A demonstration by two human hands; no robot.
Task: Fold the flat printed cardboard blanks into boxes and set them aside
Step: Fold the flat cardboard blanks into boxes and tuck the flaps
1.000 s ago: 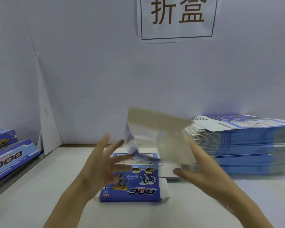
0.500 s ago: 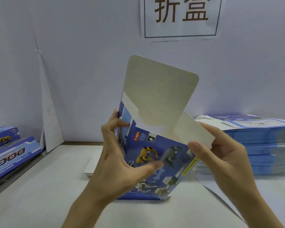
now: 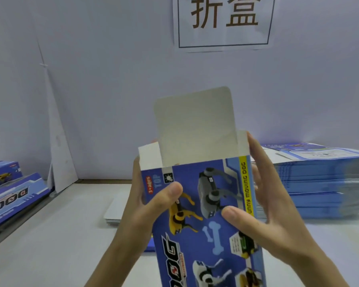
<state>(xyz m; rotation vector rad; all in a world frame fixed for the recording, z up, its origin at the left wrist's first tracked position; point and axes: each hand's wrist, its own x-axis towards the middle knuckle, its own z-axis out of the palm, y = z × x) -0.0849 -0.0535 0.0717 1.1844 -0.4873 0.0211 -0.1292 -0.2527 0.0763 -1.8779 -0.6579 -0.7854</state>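
I judge the risk to be the tall lid flap (image 3: 195, 129), which stands open above the mouth of the box (image 3: 216, 235): an uneven squeeze on the thin walls could skew the box or crease a panel. My left hand (image 3: 145, 206) and right hand (image 3: 278, 220) both clasp it, thumbs on the printed front, fingers round the side edges. The box stands upright between them, near the stack of flat blanks (image 3: 323, 183).

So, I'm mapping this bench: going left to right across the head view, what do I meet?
Finished boxes → leaning white card → left hand → half-folded box → right hand → stack of flat blanks.
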